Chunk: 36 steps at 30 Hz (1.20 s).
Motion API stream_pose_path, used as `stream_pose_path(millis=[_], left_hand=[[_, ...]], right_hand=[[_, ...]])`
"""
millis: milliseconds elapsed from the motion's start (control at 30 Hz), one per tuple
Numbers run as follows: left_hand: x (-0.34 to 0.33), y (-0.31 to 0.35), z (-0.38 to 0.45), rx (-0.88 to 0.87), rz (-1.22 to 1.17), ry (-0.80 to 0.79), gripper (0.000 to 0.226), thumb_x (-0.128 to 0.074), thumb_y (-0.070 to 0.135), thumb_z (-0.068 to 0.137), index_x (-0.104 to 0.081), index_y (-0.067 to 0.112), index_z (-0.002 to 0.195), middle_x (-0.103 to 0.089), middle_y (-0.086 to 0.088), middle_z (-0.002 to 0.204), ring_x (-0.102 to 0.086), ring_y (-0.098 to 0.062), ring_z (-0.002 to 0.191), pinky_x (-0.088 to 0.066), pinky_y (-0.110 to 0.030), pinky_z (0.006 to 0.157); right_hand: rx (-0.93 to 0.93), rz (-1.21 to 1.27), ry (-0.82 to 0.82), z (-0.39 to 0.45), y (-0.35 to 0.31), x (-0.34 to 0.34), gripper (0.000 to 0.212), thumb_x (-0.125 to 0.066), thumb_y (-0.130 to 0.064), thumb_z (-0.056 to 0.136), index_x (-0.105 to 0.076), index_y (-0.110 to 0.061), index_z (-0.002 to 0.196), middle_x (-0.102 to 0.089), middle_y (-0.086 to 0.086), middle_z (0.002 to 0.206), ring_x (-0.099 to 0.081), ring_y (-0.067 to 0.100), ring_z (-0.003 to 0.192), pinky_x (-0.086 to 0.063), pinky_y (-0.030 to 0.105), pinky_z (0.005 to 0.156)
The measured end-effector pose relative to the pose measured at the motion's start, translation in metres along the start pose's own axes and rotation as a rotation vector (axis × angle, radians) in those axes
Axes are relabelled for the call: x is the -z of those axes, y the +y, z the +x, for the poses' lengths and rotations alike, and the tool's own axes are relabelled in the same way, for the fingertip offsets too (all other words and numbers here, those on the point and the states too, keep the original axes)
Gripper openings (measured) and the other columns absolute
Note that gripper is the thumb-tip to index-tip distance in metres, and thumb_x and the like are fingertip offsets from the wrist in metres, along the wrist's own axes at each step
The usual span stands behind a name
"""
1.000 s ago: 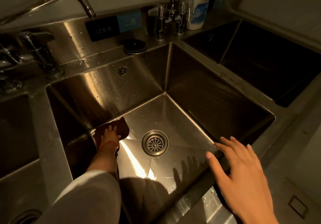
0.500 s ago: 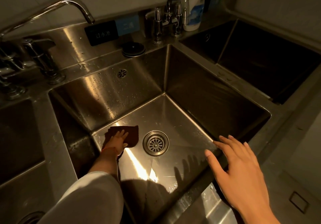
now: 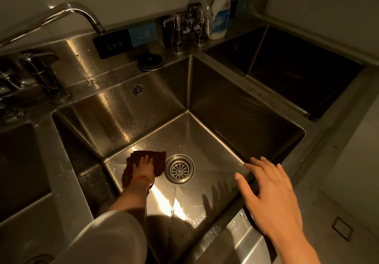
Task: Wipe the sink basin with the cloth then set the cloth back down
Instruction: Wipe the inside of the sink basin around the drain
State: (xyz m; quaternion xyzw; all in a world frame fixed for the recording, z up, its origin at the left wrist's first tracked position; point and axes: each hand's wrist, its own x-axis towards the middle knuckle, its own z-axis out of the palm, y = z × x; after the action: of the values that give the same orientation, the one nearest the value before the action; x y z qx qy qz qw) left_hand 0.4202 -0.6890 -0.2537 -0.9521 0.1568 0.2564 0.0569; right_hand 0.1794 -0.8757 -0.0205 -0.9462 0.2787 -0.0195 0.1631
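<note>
A deep stainless steel sink basin (image 3: 215, 140) fills the middle of the head view, with a round drain strainer (image 3: 179, 168) in its floor. A dark brown cloth (image 3: 159, 160) lies flat on the basin floor just left of the drain. My left hand (image 3: 143, 168) presses down on the cloth, fingers spread over it, arm reaching in from below. My right hand (image 3: 270, 190) hovers over the basin's near right rim, fingers apart, holding nothing.
A curved faucet spout (image 3: 86, 15) hangs over the back left. Taps (image 3: 192, 26) and a white spray bottle (image 3: 220, 15) stand at the back ledge, beside a black round plug (image 3: 150, 61). Further basins lie to the right (image 3: 297, 71) and left (image 3: 18, 167).
My left hand has slid the cloth to the right along the basin floor, from the back left corner toward the drain. My right hand stays by the rim.
</note>
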Motion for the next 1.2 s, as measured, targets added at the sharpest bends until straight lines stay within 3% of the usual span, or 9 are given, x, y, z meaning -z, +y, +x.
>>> stream_pose_path(millis=[200, 400, 533, 700, 967, 1200], left_hand=[[-0.002, 0.016, -0.007, 0.122, -0.086, 0.025, 0.074, -0.048, 0.039, 0.093, -0.015, 0.009, 0.153, -0.009, -0.013, 0.161, -0.006, -0.028, 0.15, -0.012, -0.045, 0.121], [-0.003, 0.024, -0.005, 0.171, -0.177, 0.027, 0.073, -0.033, 0.052, 0.097, -0.016, 0.007, 0.152, -0.01, -0.02, 0.159, -0.007, -0.033, 0.149, -0.007, -0.046, 0.121], [-0.003, 0.02, -0.002, 0.13, -0.096, 0.028, 0.063, -0.031, 0.045, 0.101, -0.019, 0.01, 0.152, -0.015, -0.02, 0.158, -0.012, -0.033, 0.148, -0.013, -0.045, 0.12], [-0.003, 0.009, 0.003, 0.025, 0.042, -0.004, 0.06, -0.029, 0.043, 0.102, -0.016, 0.012, 0.152, -0.012, -0.019, 0.159, -0.011, -0.032, 0.148, -0.013, -0.043, 0.121], [0.006, -0.021, 0.015, -0.284, 0.346, -0.061, 0.061, -0.03, 0.041, 0.102, -0.007, 0.018, 0.154, -0.001, -0.012, 0.162, 0.0, -0.026, 0.15, -0.003, -0.04, 0.122], [0.016, -0.032, 0.017, -0.387, 0.473, -0.091, 0.062, -0.031, 0.042, 0.102, -0.005, 0.023, 0.154, 0.005, -0.005, 0.162, 0.005, -0.021, 0.151, -0.001, -0.039, 0.123]], right_hand=[[-0.011, -0.007, 0.002, -0.001, 0.001, -0.001, 0.052, -0.03, -0.057, 0.088, -0.047, -0.031, 0.131, -0.041, -0.009, 0.144, -0.021, 0.008, 0.14, -0.006, 0.033, 0.119], [-0.026, -0.003, 0.017, -0.001, 0.002, -0.002, 0.052, -0.03, -0.057, 0.088, -0.047, -0.031, 0.13, -0.043, -0.009, 0.143, -0.023, 0.008, 0.139, -0.007, 0.033, 0.119], [-0.024, 0.021, 0.036, -0.001, 0.003, -0.002, 0.064, -0.022, -0.061, 0.082, -0.05, -0.028, 0.128, -0.046, -0.008, 0.14, -0.026, 0.008, 0.138, -0.009, 0.033, 0.118], [-0.028, 0.022, 0.052, -0.002, 0.002, -0.003, 0.068, -0.019, -0.063, 0.079, -0.052, -0.028, 0.127, -0.048, -0.008, 0.139, -0.027, 0.009, 0.137, -0.01, 0.033, 0.117], [-0.033, 0.022, 0.054, -0.002, 0.001, -0.002, 0.067, -0.021, -0.062, 0.079, -0.052, -0.027, 0.127, -0.049, -0.007, 0.138, -0.028, 0.01, 0.137, -0.012, 0.034, 0.116], [-0.021, 0.025, 0.069, -0.002, 0.003, -0.004, 0.065, -0.023, -0.061, 0.08, -0.054, -0.026, 0.126, -0.051, -0.006, 0.136, -0.031, 0.01, 0.136, -0.011, 0.032, 0.115]])
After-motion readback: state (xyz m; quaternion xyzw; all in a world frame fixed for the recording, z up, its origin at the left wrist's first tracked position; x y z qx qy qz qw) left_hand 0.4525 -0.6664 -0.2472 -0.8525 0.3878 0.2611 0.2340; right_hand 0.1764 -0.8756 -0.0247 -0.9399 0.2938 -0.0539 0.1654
